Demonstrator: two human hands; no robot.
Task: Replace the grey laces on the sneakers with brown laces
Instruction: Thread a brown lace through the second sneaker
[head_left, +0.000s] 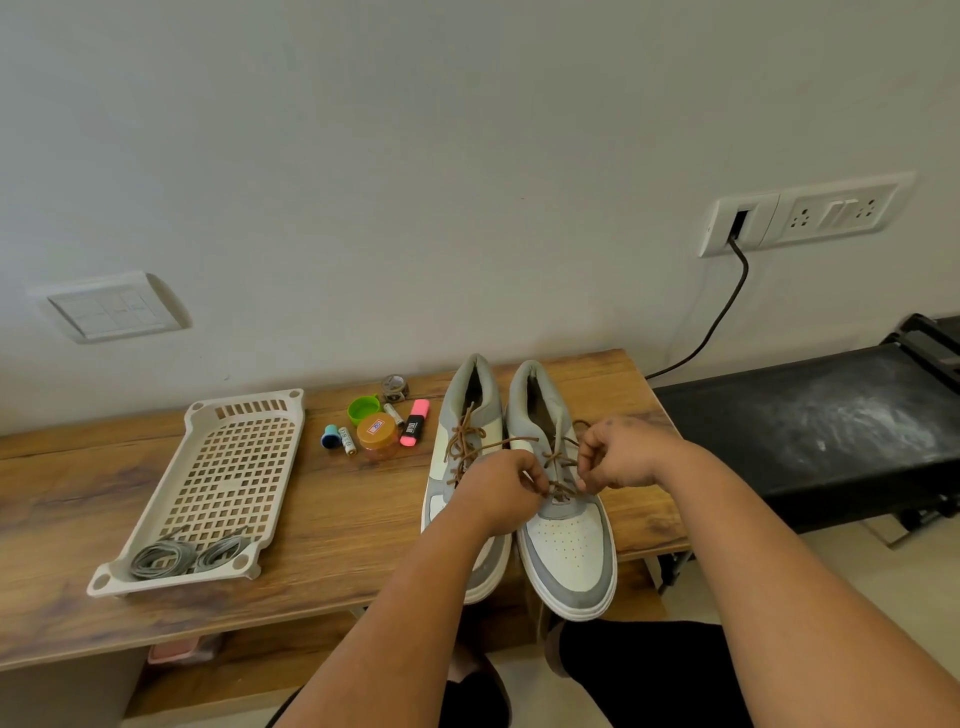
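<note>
Two grey and white sneakers stand side by side on the wooden bench (311, 509), with their toes toward the person. The left sneaker (470, 431) already carries a brown lace in its eyelets. On the right sneaker (563, 545) the brown lace (558, 457) crosses over the tongue, and both hands work there.

The left hand (498, 491) has its grip pinched together on one strand of this lace, just above the lowest eyelets. The right hand (621, 457) pinches the other strand on the opposite side, with fingers curled around it. The two hands are near each other but do not touch.

The grey laces (184, 556) lie in loose bundles in the near end of a white plastic tray (208, 415), well apart to the left of the sneakers.

Between the tray and the sneakers are small things: a green cap (362, 409), a jar with orange lid (377, 435), a pink highlighter (414, 429), two batteries (347, 440), and a small tape roll (395, 387).
</note>
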